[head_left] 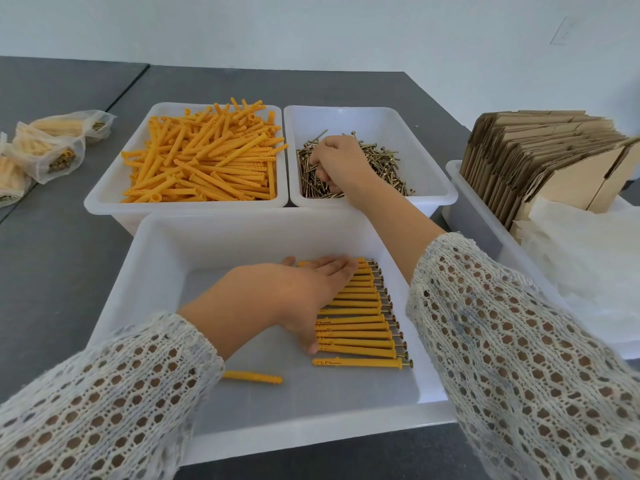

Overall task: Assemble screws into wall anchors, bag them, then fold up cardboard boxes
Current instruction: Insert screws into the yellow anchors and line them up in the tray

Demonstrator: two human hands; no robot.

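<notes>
A near white bin (166, 271) holds a row of orange anchors with screws in them (360, 327). My left hand (287, 292) lies flat on the left ends of that row, fingers straight. One bare orange anchor (252, 377) lies loose at the bin's left. Behind it stand a bin of loose orange anchors (204, 161) and a bin of brass screws (384, 168). My right hand (337, 164) reaches into the screw pile with fingers curled down among the screws; its fingertips are hidden.
Several filled mesh bags (52, 147) lie on the grey table at far left. At the right, a white tray (460, 188) holds a stack of flat cardboard boxes (540, 157) and a pile of white bags (588, 258).
</notes>
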